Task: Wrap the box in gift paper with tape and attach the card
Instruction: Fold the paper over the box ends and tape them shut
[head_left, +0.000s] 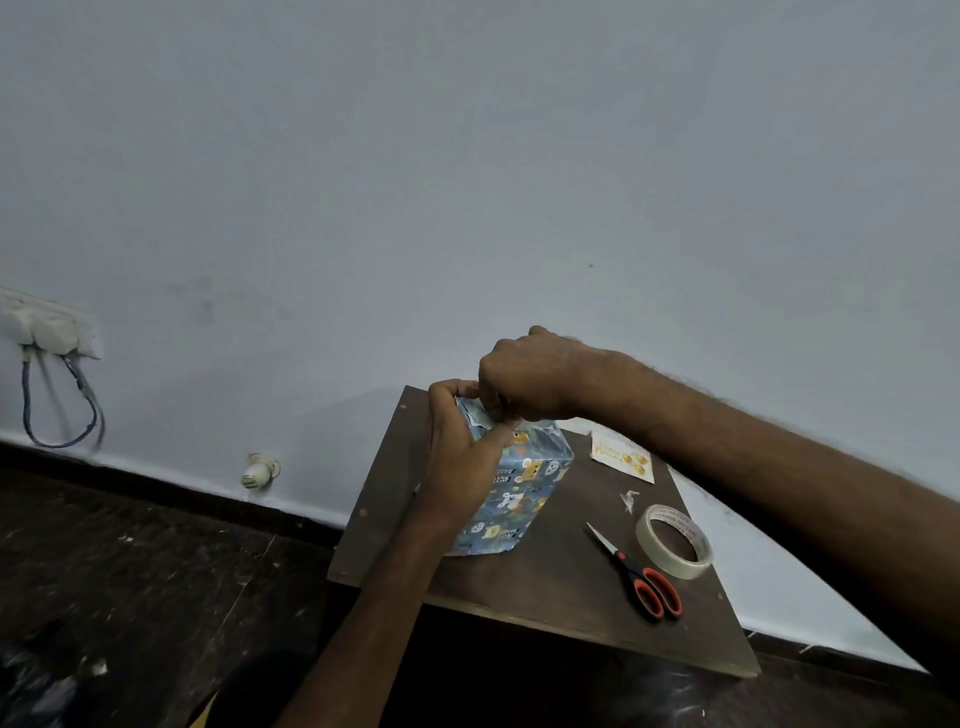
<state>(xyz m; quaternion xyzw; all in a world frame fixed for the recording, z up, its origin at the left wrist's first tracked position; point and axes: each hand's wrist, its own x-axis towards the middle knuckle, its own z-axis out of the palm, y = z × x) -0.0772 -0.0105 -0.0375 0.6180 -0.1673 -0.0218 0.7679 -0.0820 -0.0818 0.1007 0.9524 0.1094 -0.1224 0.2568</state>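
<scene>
A box wrapped in blue cartoon-print gift paper (524, 488) stands on end on a small dark wooden table (545, 577). My left hand (460, 441) grips its left side and top corner. Over the box's top end, my right hand (524, 382) has its fingers pinched on the folded paper flap. Whether tape is under the fingers is hidden. A white card with an orange print (623, 457) lies flat at the table's far right. A roll of clear tape (674, 540) rests to the right of the box.
Scissors with red-and-black handles (641, 574) lie beside the tape roll, blades pointing away. A small crumpled scrap (629, 500) sits near the card. A wall socket with cables (49, 332) is at the left. Dark floor surrounds the table.
</scene>
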